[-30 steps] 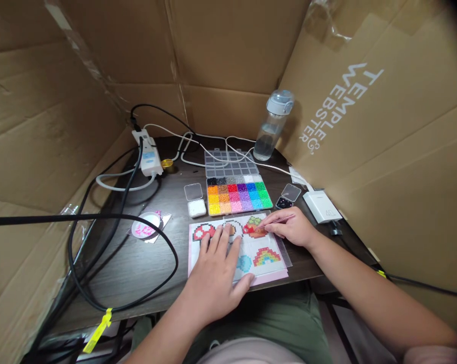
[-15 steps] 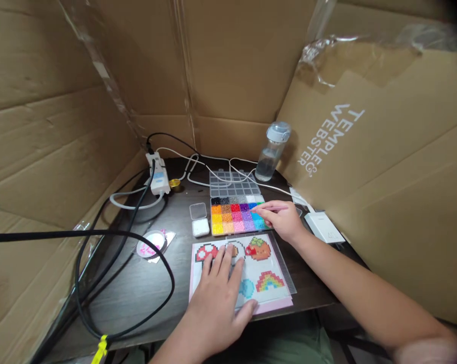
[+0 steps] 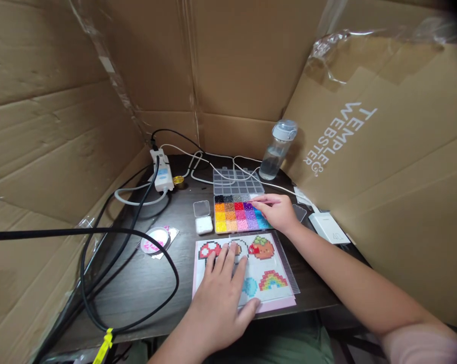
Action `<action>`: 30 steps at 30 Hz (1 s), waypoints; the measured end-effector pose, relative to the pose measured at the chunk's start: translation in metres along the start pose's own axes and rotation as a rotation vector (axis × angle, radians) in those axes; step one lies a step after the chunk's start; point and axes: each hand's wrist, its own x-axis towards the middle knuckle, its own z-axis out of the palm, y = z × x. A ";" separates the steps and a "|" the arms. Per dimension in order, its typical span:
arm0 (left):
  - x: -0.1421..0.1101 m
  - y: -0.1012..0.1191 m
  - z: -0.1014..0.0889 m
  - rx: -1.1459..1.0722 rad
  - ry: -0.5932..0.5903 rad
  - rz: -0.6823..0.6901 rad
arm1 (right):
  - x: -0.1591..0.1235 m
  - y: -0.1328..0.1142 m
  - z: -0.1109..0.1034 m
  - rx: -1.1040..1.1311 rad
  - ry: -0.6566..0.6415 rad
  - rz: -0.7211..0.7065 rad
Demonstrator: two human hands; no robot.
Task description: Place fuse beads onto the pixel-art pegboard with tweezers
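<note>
Cardboard walls (image 3: pixel 236 60) box in the dark worktop (image 3: pixel 137 288), and from where I stand the work looks like picking a bead from the sorted colours. The right hand (image 3: pixel 281 212) is over the bead case (image 3: pixel 232 233), thumb and fingers pinched on pink tweezers (image 3: pixel 274 202) whose tip points among the upper compartments, near the purple. Whether a bead sits in that tip is too small for me to tell. I'd say the move calls for a light, steady squeeze and a careful aim at one compartment.

The left hand (image 3: pixel 223 298) lies spread flat, gripping nothing, on the pattern sheet (image 3: pixel 267 266), partly covering its mushroom and middle figures. The sheet is just in front of the case, below the right hand, its fruit and rainbow figures uncovered. The two hands are apart.
</note>
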 end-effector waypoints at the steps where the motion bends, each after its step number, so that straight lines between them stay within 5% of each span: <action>1: 0.000 0.000 0.000 -0.001 -0.002 -0.001 | -0.005 0.000 -0.005 -0.002 -0.008 0.005; 8: 0.002 0.001 0.000 0.018 0.008 -0.001 | -0.063 0.005 -0.038 0.022 -0.283 0.021; 11: 0.003 0.000 0.001 0.038 0.019 0.012 | -0.080 0.014 -0.045 0.052 -0.304 0.004; 30: 0.003 0.000 0.003 0.069 0.021 0.015 | -0.079 0.033 -0.046 0.055 -0.349 -0.004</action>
